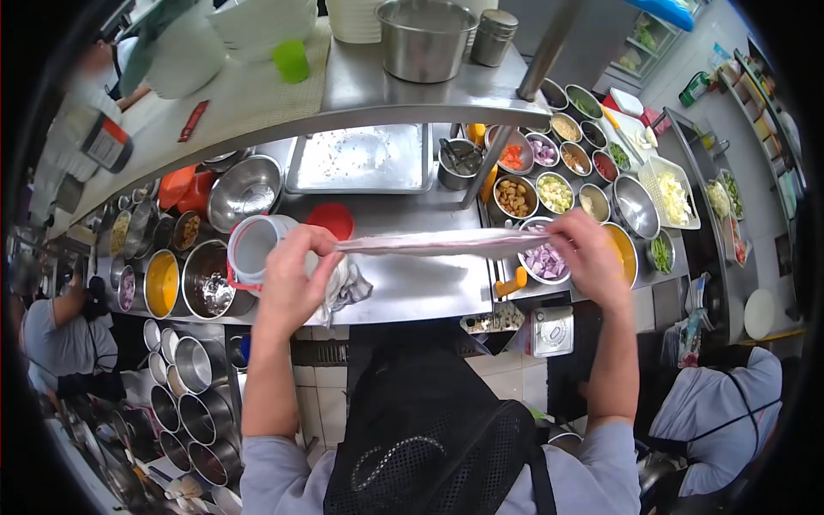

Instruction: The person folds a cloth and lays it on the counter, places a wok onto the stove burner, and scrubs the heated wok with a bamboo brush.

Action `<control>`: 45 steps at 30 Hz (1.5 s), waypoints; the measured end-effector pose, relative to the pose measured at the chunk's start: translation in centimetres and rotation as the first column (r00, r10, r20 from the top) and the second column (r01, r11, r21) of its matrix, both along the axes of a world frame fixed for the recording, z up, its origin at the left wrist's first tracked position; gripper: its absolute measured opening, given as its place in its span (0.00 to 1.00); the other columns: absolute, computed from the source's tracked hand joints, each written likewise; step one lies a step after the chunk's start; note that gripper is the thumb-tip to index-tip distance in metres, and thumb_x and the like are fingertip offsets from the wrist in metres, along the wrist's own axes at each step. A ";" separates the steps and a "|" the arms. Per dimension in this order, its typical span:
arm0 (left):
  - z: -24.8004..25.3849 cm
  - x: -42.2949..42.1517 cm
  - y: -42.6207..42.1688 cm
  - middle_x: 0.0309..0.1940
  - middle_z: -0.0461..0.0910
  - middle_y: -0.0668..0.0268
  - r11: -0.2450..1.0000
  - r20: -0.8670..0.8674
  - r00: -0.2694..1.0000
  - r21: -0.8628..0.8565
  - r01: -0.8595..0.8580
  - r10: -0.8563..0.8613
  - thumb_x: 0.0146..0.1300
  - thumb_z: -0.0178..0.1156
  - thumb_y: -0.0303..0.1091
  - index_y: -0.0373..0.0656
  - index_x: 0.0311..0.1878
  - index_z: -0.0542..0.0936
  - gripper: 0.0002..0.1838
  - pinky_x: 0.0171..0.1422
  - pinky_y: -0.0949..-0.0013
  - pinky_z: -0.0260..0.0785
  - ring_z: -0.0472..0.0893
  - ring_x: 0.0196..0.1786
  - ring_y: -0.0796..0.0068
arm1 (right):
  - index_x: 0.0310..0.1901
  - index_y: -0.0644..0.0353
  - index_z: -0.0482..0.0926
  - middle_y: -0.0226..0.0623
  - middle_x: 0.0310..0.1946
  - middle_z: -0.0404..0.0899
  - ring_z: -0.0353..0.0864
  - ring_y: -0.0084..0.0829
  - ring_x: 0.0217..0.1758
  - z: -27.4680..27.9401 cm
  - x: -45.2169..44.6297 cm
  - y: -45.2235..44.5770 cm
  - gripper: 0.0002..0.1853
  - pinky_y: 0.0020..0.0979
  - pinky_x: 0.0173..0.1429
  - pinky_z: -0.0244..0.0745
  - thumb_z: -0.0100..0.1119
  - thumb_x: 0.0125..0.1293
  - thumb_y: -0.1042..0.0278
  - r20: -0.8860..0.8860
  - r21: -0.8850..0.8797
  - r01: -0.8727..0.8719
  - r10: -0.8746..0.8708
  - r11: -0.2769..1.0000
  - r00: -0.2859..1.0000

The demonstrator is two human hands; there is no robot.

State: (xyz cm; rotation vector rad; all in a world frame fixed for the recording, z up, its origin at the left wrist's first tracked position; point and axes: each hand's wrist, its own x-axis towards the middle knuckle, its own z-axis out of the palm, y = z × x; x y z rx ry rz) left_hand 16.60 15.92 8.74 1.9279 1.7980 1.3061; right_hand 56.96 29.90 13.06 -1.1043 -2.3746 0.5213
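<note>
my left hand (296,273) pinches one end of the cloth (438,243) between thumb and fingers, and my right hand (592,260) grips the other end; it is drawn into a thin, nearly straight band above the counter (421,296). if either pinch slipped, that end would probably whip loose, since the pull seems to rest on fingertips alone. by the right end sits chopped onion (542,262) in its bowl (549,281); a dropped corner could land there and soil it, or flick bits out. at the bowl's near left, a yellow handle (512,281) could snag a trailing edge. on my left, a rag (350,289) lies bunched near the tub (245,249); a low wrist might drag one or knock the other. how much room is under my wrists i cannot tell. farther off, past the red lid (331,221), crumbs (348,154) litter the tray (360,190); a hard flap might scatter them.
</note>
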 end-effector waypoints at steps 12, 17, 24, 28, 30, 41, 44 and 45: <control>12.5 2.2 -5.2 0.41 0.87 0.58 0.985 -0.196 0.980 0.160 0.066 -0.034 0.66 0.69 0.21 0.35 0.48 0.81 0.10 0.50 0.65 0.78 0.86 0.39 0.66 | 0.46 0.67 0.82 0.37 0.40 0.82 0.82 0.30 0.38 7.4 4.3 -4.6 0.05 0.32 0.43 0.78 0.64 0.71 0.80 -0.250 0.196 -0.046 0.095 0.980 0.964; 12.0 1.8 -8.0 0.39 0.85 0.66 0.994 -0.246 0.963 -0.020 0.108 -0.109 0.66 0.69 0.19 0.36 0.53 0.86 0.13 0.50 0.71 0.77 0.84 0.40 0.77 | 0.47 0.67 0.83 0.36 0.37 0.81 0.80 0.26 0.33 7.4 5.2 -6.4 0.06 0.31 0.40 0.77 0.65 0.71 0.79 -0.224 0.051 -0.066 0.075 0.997 0.972; 6.3 0.9 -6.6 0.39 0.84 0.61 0.934 -0.067 0.987 -0.338 0.113 -0.144 0.69 0.67 0.22 0.35 0.48 0.84 0.07 0.42 0.67 0.77 0.85 0.33 0.72 | 0.45 0.67 0.84 0.38 0.36 0.82 0.86 0.27 0.32 2.6 3.5 -4.2 0.04 0.32 0.41 0.81 0.63 0.72 0.77 -0.079 -0.129 -0.092 0.082 0.987 0.994; 1.2 -1.4 -1.5 0.40 0.85 0.61 0.944 -0.037 0.993 -0.316 0.099 -0.116 0.69 0.66 0.21 0.35 0.46 0.83 0.05 0.40 0.66 0.78 0.86 0.30 0.73 | 0.45 0.68 0.84 0.42 0.38 0.84 0.87 0.31 0.32 -2.3 -0.2 1.3 0.06 0.34 0.42 0.82 0.60 0.71 0.78 -0.046 -0.151 -0.056 0.050 0.987 0.998; 0.5 -1.3 -0.3 0.41 0.85 0.60 0.972 0.069 0.998 -0.232 0.028 -0.012 0.69 0.66 0.22 0.34 0.46 0.82 0.05 0.40 0.65 0.78 0.86 0.29 0.72 | 0.45 0.69 0.83 0.43 0.38 0.84 0.88 0.32 0.33 -3.9 -1.2 2.3 0.06 0.35 0.42 0.82 0.60 0.71 0.78 -0.091 -0.147 -0.035 0.022 0.988 0.996; -23.5 2.1 -7.8 0.44 0.80 0.56 0.972 -0.065 0.998 -0.231 -0.039 0.025 0.67 0.68 0.23 0.41 0.45 0.81 0.06 0.48 0.49 0.78 0.85 0.46 0.45 | 0.47 0.65 0.82 0.50 0.48 0.83 0.85 0.56 0.53 -26.1 -1.7 -9.0 0.06 0.51 0.58 0.82 0.58 0.72 0.78 -0.020 0.074 0.214 -0.213 0.974 0.977; -26.6 3.4 -10.8 0.46 0.79 0.59 0.944 -0.109 0.994 -0.326 -0.055 0.020 0.68 0.68 0.26 0.43 0.46 0.81 0.07 0.47 0.48 0.80 0.86 0.46 0.47 | 0.48 0.65 0.82 0.50 0.54 0.82 0.85 0.56 0.54 -31.2 -0.1 -11.8 0.07 0.51 0.58 0.82 0.57 0.72 0.78 0.074 0.010 0.229 -0.229 0.973 0.970; -26.6 3.5 -11.2 0.46 0.79 0.59 0.940 -0.106 0.994 -0.336 -0.059 0.024 0.68 0.68 0.26 0.43 0.46 0.81 0.07 0.47 0.48 0.80 0.86 0.46 0.47 | 0.48 0.65 0.81 0.50 0.56 0.81 0.85 0.56 0.55 -31.6 0.1 -12.1 0.07 0.50 0.58 0.83 0.56 0.72 0.78 0.081 0.029 0.231 -0.233 0.972 0.969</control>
